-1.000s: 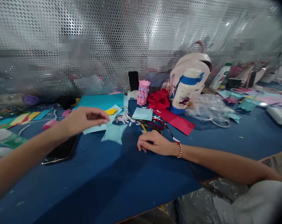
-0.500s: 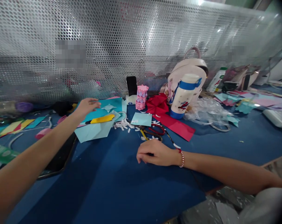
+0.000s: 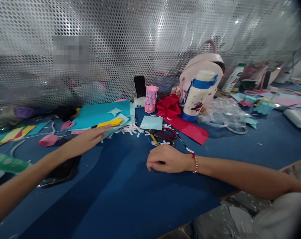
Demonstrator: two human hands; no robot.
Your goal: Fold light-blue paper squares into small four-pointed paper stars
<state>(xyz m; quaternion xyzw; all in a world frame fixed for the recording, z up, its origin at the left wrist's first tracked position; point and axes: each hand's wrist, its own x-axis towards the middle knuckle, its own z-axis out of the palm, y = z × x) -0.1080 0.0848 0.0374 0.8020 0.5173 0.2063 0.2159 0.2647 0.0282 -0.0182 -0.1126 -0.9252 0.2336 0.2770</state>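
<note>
My left hand point(image 3: 92, 137) lies low over the paper pile, its fingers stretched out. The fingertips are beside a yellow utility knife point(image 3: 110, 122) and over the edge of a light blue sheet point(image 3: 108, 132); whether they touch the knife I cannot tell. Behind them lie a turquoise sheet point(image 3: 95, 113) and a pale blue paper star point(image 3: 115, 111). Loosely curled, my right hand point(image 3: 166, 159) rests on the blue table point(image 3: 130, 196), with nothing visible in it. Just beyond it are scissors with red handles point(image 3: 169, 133) and a light blue paper square point(image 3: 151, 122).
A pink and purple paper cylinder point(image 3: 150, 99), a phone point(image 3: 140, 86), a red paper piece point(image 3: 168, 106), a bottle point(image 3: 198, 96) and a backpack point(image 3: 207, 59) stand at the back. White paper scraps point(image 3: 133, 128) are scattered centrally. A dark tablet-like device point(image 3: 63, 172) lies at left.
My left hand has come down and nearer, from above the turquoise sheet to the knife. The light blue sheet no longer spreads over the table in front. My right hand stays put.
</note>
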